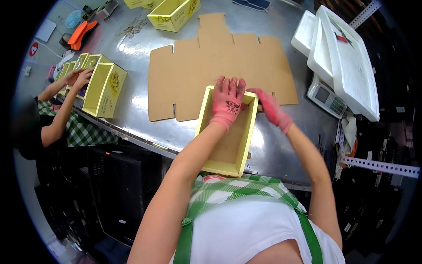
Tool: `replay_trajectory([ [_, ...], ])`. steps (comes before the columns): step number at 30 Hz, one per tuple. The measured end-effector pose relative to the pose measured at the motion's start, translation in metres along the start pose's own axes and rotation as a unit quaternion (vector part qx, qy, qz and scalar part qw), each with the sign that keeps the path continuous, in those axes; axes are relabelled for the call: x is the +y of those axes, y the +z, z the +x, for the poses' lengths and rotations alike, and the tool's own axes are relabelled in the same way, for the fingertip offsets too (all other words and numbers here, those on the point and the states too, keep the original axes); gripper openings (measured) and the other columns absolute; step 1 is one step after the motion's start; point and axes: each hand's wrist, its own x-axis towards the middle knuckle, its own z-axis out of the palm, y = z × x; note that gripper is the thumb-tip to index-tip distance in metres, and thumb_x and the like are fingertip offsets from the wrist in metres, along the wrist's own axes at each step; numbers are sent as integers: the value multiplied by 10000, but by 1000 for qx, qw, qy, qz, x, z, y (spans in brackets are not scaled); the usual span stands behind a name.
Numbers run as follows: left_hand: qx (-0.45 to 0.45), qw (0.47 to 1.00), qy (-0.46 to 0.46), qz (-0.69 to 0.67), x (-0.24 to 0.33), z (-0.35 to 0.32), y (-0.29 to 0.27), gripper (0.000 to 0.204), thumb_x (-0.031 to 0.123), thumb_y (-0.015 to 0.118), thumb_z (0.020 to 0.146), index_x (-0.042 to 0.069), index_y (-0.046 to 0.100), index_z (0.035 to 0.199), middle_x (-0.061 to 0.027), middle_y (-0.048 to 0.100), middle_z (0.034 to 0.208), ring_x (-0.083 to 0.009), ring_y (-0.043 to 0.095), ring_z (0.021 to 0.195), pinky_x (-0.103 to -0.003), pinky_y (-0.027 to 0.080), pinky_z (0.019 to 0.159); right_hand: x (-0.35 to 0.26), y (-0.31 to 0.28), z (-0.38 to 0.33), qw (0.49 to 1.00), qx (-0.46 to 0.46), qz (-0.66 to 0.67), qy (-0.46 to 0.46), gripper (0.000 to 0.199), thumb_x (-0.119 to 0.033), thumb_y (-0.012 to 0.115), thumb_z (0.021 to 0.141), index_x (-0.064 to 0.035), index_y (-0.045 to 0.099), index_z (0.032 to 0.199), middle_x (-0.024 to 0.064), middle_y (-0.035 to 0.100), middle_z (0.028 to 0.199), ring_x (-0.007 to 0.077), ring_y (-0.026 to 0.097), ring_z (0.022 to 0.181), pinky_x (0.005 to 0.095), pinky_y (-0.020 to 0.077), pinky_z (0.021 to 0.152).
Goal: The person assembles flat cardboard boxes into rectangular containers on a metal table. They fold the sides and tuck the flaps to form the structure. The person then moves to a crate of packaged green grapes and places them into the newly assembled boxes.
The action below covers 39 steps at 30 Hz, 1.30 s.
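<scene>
An open, empty yellow cardboard box (250, 136) sits in front of me at the table's near edge, its inside plain brown. My left hand (228, 99), in a pink glove with dark-stained fingertips, reaches into the box and hooks its fingers over the far wall. My right hand (273, 110), gloved in pink too, lies outside the far right corner. Its fingers are stretched toward that corner, and it holds nothing that I can see. Beyond both hands an unfolded brown cardboard blank (189, 75) lies flat, partly covered by the box.
At left, a co-worker's hands (79, 78) are at several yellow boxes (105, 90) on the metal table (136, 132). Another yellow box (176, 17) stands at the back. White foam trays (351, 61) rest above a digital scale (327, 97) at right. An orange tape dispenser (80, 35) stands far left.
</scene>
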Motion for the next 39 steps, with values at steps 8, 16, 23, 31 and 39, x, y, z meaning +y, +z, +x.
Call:
replay_trajectory([
  [8,46,998,-38,-11,1,2,31,261,308,497,617,142,461,815,-45,431,840,-211,424,848,-336,337,811,106,41,21,955,105,259,-99,410,-399,314,951,-88,479,1161,18,494,1040,130,480,946,296,406,850],
  [16,-103,987,73,101,4,1,32,360,195,366,840,134,459,1182,-55,454,1202,-229,333,1230,-513,110,1100,73,32,22,912,31,407,-36,584,-508,278,927,-46,441,1244,65,494,1194,191,473,1065,317,346,946],
  [23,-102,993,-30,42,12,15,-12,153,211,457,795,144,526,914,-56,539,896,-217,530,884,-354,384,860,43,13,18,983,108,74,-129,385,-342,323,964,-60,506,1153,47,527,1104,139,486,998,288,373,909],
  [31,14,671,-215,-709,-94,8,-60,374,278,491,902,34,501,1184,-86,550,1125,-163,516,1011,-294,409,888,-65,64,-6,758,184,-539,-318,649,-173,620,702,-74,353,1286,153,409,1273,286,382,1191,432,250,1020],
  [39,-76,521,-319,-788,-70,-30,28,581,521,325,915,18,534,1118,-64,562,1027,-147,520,923,-277,427,824,-39,118,45,657,224,-715,-86,661,-251,554,747,-172,296,1351,100,325,1362,283,272,1285,545,131,1031],
])
